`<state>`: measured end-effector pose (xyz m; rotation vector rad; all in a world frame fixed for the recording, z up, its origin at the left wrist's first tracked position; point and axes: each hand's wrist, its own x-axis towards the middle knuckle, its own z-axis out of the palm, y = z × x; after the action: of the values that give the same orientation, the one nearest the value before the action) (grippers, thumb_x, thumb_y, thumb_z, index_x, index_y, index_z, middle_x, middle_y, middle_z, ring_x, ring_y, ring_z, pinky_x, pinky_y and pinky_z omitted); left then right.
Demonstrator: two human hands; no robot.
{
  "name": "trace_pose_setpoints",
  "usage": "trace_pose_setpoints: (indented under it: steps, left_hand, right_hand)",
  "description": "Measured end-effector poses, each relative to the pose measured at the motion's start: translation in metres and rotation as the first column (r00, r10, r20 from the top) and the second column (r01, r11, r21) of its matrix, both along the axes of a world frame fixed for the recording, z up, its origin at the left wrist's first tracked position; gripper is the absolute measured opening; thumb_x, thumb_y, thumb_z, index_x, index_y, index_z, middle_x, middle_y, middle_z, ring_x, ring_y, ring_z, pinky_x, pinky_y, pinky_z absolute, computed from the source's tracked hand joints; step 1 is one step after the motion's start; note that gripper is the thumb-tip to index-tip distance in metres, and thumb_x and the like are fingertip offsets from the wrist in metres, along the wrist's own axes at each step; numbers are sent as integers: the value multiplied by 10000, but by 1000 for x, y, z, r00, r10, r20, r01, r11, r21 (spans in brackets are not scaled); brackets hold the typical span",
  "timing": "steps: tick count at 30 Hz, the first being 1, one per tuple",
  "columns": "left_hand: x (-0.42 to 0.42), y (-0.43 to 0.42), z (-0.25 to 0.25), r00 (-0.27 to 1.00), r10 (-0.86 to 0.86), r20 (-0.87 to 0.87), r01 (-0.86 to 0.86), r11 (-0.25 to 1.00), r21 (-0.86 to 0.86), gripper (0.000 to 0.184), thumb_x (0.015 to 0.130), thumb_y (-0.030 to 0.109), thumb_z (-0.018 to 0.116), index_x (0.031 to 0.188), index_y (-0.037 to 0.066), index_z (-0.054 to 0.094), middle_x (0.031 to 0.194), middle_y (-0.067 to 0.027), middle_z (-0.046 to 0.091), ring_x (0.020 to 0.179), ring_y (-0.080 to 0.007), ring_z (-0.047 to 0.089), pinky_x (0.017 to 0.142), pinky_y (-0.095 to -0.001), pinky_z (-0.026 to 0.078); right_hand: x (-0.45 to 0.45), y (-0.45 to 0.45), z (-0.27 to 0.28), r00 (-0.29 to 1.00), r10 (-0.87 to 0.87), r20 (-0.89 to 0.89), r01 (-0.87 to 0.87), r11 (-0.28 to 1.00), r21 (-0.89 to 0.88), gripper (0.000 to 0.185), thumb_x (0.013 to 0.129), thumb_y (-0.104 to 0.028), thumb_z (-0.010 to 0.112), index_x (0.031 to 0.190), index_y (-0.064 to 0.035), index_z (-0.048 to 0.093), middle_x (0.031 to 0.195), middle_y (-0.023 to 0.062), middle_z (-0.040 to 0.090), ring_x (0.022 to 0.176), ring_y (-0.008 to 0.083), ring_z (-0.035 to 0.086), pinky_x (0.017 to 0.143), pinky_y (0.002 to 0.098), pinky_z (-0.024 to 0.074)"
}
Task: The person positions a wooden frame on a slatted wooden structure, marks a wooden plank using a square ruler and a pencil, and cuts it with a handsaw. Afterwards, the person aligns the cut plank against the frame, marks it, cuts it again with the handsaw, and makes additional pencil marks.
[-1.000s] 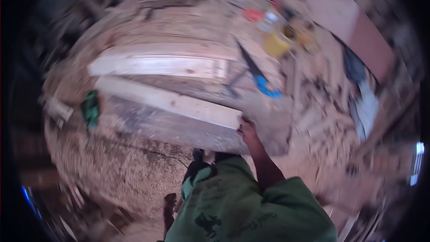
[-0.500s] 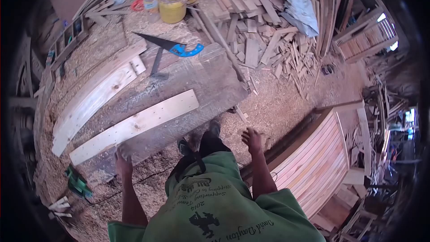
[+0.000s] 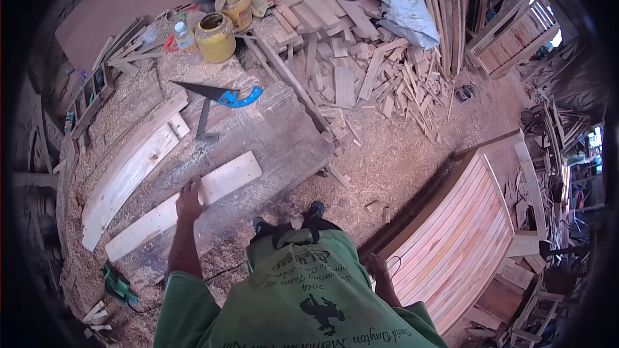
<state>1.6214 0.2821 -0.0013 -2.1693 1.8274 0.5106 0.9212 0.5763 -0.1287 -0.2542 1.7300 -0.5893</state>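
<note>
My left hand [image 3: 189,201] lies across the middle of a pale, flat wooden board [image 3: 231,176], its fingers stretched over the far edge. The board rests along the near side of a worn wooden bench top [image 3: 284,119]. Beyond it, a curved pale plank [image 3: 132,164] lies on the bench. A handsaw [image 3: 222,94] with a blue handle crosses the blade of a try square [image 3: 204,119] on the bench top. Down at my side, my right hand [image 3: 376,263] is close to the edge of a curved slatted wooden panel [image 3: 451,219]; its fingers are too indistinct to read.
Yellow tubs [image 3: 215,37] and a plastic bottle [image 3: 184,35] stand at the bench's far end. A heap of offcuts [image 3: 361,71] spreads beyond the bench. A green power tool [image 3: 119,285] with a cord lies at lower left. Sawdust [image 3: 348,209] covers the floor.
My left hand has moved from the bench's near edge onto the flat board. My right hand has dropped back to beside the slatted panel. The view has shifted.
</note>
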Motion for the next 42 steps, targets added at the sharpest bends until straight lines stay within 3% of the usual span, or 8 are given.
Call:
trace_pose_setpoints:
  steps: [8,11,13,20,25,29,34,42]
  left_hand:
    - [62,-46,2,918,43,-393,50,974,223,1156,645,322,964,1641,116,415,1698,-168,393,1560,-310,398,1273,-397,350]
    - [72,-49,-8,907,3,-420,65,987,148,1097,674,326,943,1630,129,441,1693,-167,404,1548,-316,415,1264,-410,363]
    - [64,-48,3,918,28,-397,24,992,125,1057,683,330,932,1612,131,469,1679,-179,419,1539,-324,425,1256,-413,372]
    - [3,-4,14,981,49,-187,-85,978,-189,1098,695,316,931,1654,258,399,1644,-139,431,1535,-390,387,1231,-514,391]
    - [-11,4,0,985,110,-133,-143,952,-272,1009,772,401,901,1641,307,398,1607,-164,424,1511,-416,379,1234,-574,321]
    - [-15,-50,-11,880,264,-394,-372,900,-228,726,838,480,836,1471,209,603,1508,-188,546,1434,-424,475,1147,-566,412]
    - [-35,-170,-36,518,749,-414,-815,578,26,759,873,684,733,1275,40,713,1401,-259,602,1338,-419,564,1123,-541,453]
    - [-38,-200,-49,290,881,-374,-950,311,-6,883,835,592,789,1425,-27,570,1450,-318,557,1360,-443,571,1124,-535,479]
  right_hand:
    - [-42,-112,38,891,-333,307,399,898,-184,258,1048,-152,544,801,-145,467,642,1,464,537,135,528,418,303,366]
    - [-31,-166,35,886,-357,294,422,886,-194,137,1058,-208,561,1073,-75,591,809,56,592,602,174,577,470,323,419]
    - [12,-213,82,924,-373,84,382,902,-202,399,1073,-268,576,1406,-50,565,1127,151,693,854,250,704,681,365,574]
    - [178,-358,278,979,-47,200,165,757,-633,520,1089,-366,604,1475,-23,542,1337,182,674,1126,299,710,1000,443,568]
    - [266,-377,476,967,207,151,145,44,-988,496,1095,-246,587,1503,27,518,1298,217,705,1166,329,713,1042,499,576]
    - [279,-328,578,971,177,160,232,-554,-799,539,986,-262,692,1413,-1,492,1029,130,685,950,257,689,779,428,594]
    - [298,-322,612,975,140,-172,-70,-543,-837,427,981,-219,697,1310,9,547,999,146,698,908,260,701,779,417,598]
    - [289,-330,582,876,7,-483,-459,-300,-836,255,972,-151,705,1145,24,636,951,170,719,839,266,721,777,400,604]
